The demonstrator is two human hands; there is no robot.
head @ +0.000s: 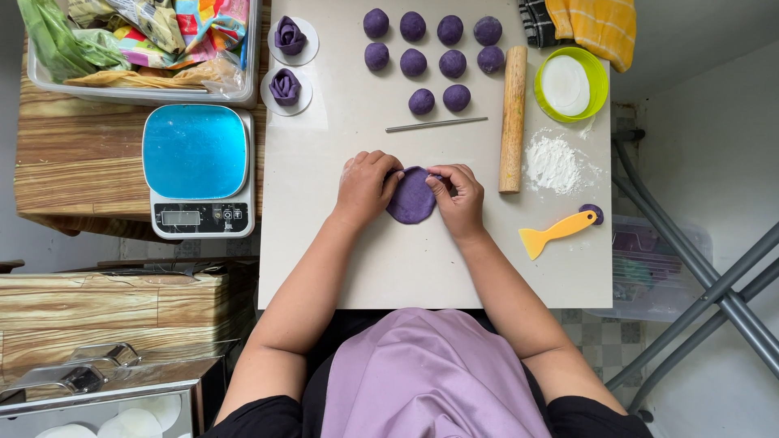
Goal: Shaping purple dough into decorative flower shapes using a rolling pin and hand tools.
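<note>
The flattened purple dough disc (pixel 411 199) lies on the white tabletop (pixel 438 268) at the middle of the frame, directly between my two hands, and both grip it at its upper edge. My left hand (pixel 367 186) sits on the disc's left side, fingers curled over the rim and pinching it; my right hand (pixel 458 193) sits on the right side, thumb and fingertips closed on the same top edge. The disc is roughly round, slightly taller than wide, so it has no strong long axis, and both hands are equally near since both touch it. Above, toward the top of the frame, I count ten purple dough balls (pixel 431 55): four in the first row, four in the second, two in the third. At upper left are two finished purple dough roses (pixel 286 61), each on its own small white round. Just right of my right hand stands one wooden rolling pin (pixel 513 118), lying top to bottom, with one thin metal rod (pixel 436 124) beside it, one flour heap (pixel 552 162), one yellow scraper (pixel 556 234), and one blue-topped scale (pixel 196 169) at left.
</note>
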